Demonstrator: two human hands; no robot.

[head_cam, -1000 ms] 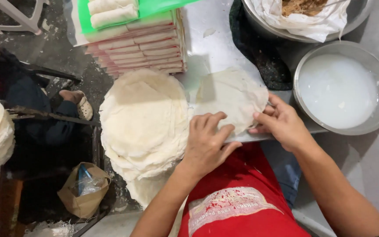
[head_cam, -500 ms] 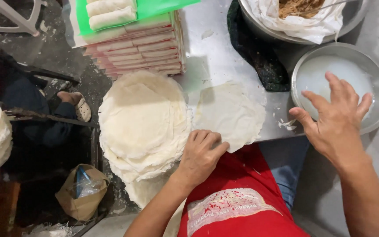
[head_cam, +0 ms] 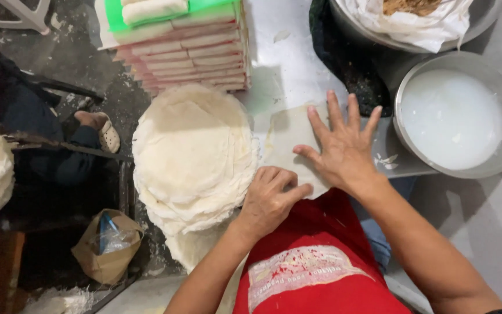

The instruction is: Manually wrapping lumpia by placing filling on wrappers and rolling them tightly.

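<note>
— How are the two hands set?

— The right hand (head_cam: 344,148) lies flat, palm down, fingers spread wide apart, pressed on a single thin round wrapper sheet (head_cam: 289,139) on the metal table (head_cam: 286,52). It grips nothing. The forearm runs back toward the lower right corner. The left hand (head_cam: 268,200) is curled, knuckles up, fingers bent together on the sheet's near edge, just beside the right thumb; whether it pinches the edge I cannot tell.

— And where is that sheet against the big pile?

— Just right of the stack of round wrappers (head_cam: 193,154), touching or nearly touching its rim. The stack overhangs the table's near edge.

— What else stands around the stack?

— Behind it, a pile of flat pink-and-white packets (head_cam: 184,52) topped by a green tray (head_cam: 204,9). Well to its right, a steel bowl of white liquid (head_cam: 454,116), and beyond that a larger basin lined with white plastic (head_cam: 413,26), with a dark cloth (head_cam: 344,64) between basin and sheet.

— The room?

— Left of the stack, a dark, dusty floor, a brown paper bag (head_cam: 106,247) and another person's foot in a pale shoe (head_cam: 106,134). A red apron (head_cam: 315,261) covers the person's lap.
</note>
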